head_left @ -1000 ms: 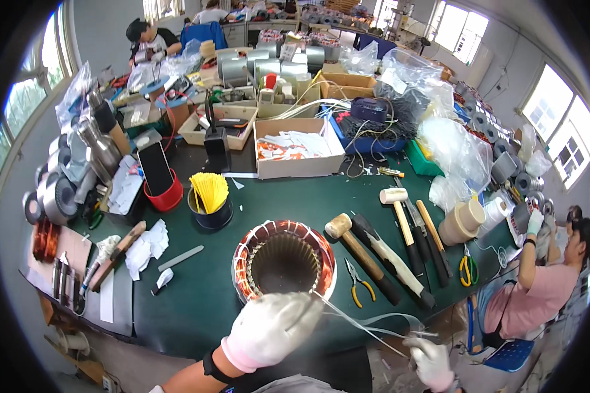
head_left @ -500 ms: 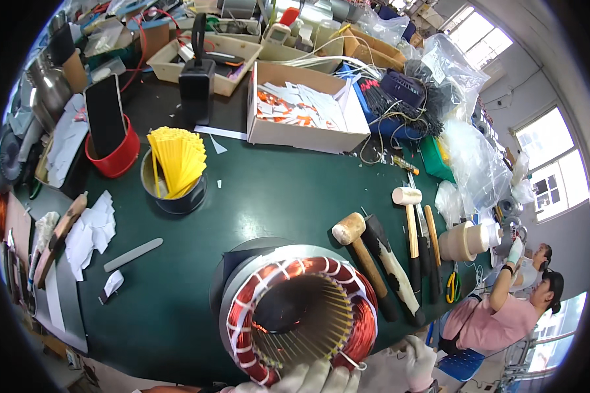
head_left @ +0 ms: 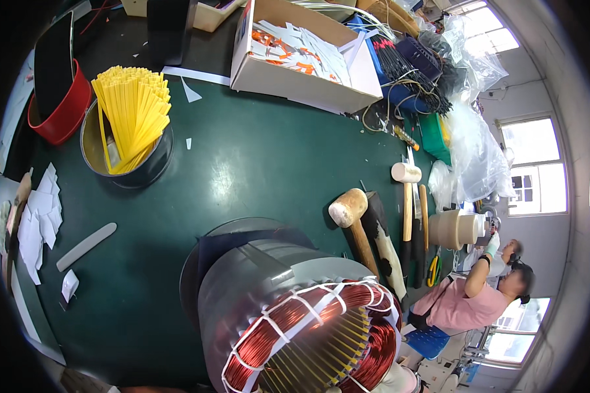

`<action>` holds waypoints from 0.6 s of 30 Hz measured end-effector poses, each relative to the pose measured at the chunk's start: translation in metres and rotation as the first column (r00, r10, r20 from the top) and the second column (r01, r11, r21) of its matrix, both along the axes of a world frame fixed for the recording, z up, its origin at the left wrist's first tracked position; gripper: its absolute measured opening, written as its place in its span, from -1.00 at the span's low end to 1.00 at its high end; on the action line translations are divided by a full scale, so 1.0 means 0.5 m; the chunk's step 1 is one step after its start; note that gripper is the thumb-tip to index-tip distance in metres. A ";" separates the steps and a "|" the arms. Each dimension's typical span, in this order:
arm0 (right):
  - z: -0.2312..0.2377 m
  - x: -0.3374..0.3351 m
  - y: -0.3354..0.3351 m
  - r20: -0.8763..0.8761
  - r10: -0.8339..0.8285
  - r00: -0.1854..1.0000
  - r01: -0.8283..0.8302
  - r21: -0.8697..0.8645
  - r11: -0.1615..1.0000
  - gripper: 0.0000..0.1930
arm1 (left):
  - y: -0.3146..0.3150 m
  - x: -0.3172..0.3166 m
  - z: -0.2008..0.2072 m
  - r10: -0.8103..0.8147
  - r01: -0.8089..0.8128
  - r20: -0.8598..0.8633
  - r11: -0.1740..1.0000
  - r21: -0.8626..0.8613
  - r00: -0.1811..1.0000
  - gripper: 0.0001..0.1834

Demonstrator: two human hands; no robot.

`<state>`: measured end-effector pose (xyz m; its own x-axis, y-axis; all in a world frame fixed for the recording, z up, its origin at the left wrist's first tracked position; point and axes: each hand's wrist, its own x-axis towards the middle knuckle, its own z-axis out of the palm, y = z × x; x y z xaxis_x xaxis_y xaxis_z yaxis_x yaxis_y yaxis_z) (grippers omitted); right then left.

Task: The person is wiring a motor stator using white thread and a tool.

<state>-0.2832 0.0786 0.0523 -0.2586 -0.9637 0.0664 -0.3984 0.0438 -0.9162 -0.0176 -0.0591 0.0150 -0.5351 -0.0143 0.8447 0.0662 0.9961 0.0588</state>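
A motor stator (head_left: pixel 242 295) with a grey metal shell stands tilted toward me at the table's front. Its red-brown copper winding (head_left: pixel 285 324) is bound with white cord lacing, and yellow strips line the slots inside the bore. The shell rests by a dark cloth and a round grey disc (head_left: pixel 189 288). My right hand (head_left: pixel 400 380), in a whitish glove, is at the lower right side of the winding, touching or close to it; its fingers are hidden behind the stator. My left hand is out of sight at the lower edge.
Right of the stator lie a mallet (head_left: pixel 349 208), a second mallet (head_left: pixel 406 173) and yellow-handled scissors (head_left: pixel 433 270). A pot of yellow strips (head_left: pixel 128 157), a red holder (head_left: pixel 62 108) and a carton (head_left: pixel 301 85) stand farther off. A grey flat tool (head_left: pixel 86 247) lies left. A person in pink (head_left: pixel 459 304) works at right.
The stator has tipped, so its outer shell shows and the winding faces lower right. My left hand has dropped out of view; my right hand has come against or close to the stator. The view has shifted.
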 end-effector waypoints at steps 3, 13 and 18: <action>-0.018 -0.112 -0.027 -0.020 -0.535 0.845 0.472 -0.443 0.762 -0.91 | -0.001 0.006 -0.006 -0.007 0.008 0.025 1.000 -0.004 1.000 -0.71; 0.100 0.057 -0.124 0.401 0.651 0.644 -0.477 -0.455 0.752 -0.91 | 0.002 0.028 -0.006 -0.080 0.089 0.069 0.986 -0.140 0.994 -0.62; 0.101 0.071 -0.160 0.504 0.652 0.566 -0.555 -0.351 0.754 -0.89 | 0.004 0.028 -0.009 -0.134 0.145 0.069 0.973 -0.178 0.989 -0.59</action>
<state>-0.2475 -0.0013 0.1030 0.3477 -0.9007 0.2605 0.3084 -0.1525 -0.9390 -0.0036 -0.0571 0.0106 -0.5674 0.2151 0.7948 0.2069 0.9716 -0.1153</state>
